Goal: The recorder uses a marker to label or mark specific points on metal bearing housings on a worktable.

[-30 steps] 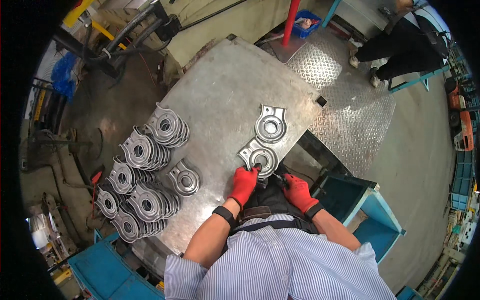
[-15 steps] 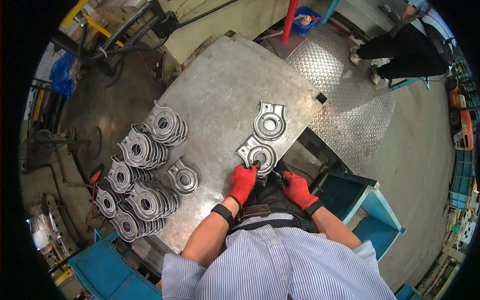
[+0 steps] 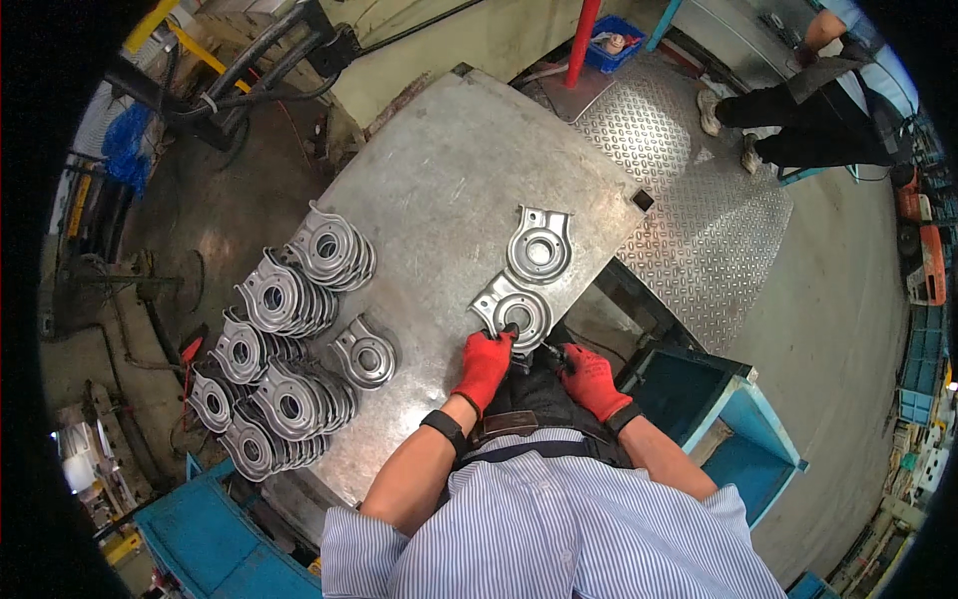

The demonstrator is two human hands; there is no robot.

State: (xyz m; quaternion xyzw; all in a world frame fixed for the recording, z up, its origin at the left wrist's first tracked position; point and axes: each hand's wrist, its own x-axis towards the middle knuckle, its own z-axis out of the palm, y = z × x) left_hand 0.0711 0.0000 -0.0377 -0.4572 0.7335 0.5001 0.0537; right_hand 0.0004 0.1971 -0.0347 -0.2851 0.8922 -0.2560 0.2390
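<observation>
Both my hands wear red gloves with dark fingertips. My left hand [image 3: 486, 366] is closed on the near rim of a stamped metal bracket [image 3: 496, 299], round with a central hole and a flared tab, which lies at the table's right edge. Close to that rim, my right hand [image 3: 591, 381] is closed round a slim dark tool [image 3: 555, 352]; its thin tip points toward the bracket, and whether it touches is unclear. Just beyond lies a second bracket [image 3: 519, 240], tab facing away. A single bracket [image 3: 383, 373] rests left of my left hand.
Several overlapping stacks of brackets [image 3: 294, 397] line the metal table's [image 3: 439, 160] left side. A blue metal bin [image 3: 753, 469] stands at my right, blue sheet metal [image 3: 215, 534] at lower left. Beyond the table are a tread-plate platform [image 3: 699, 250], a red post [image 3: 583, 45] and another person [image 3: 818, 120].
My hands and the brackets keep nearly the same places; my right hand has shifted very slightly. The other person at upper right has moved an arm and torso.
</observation>
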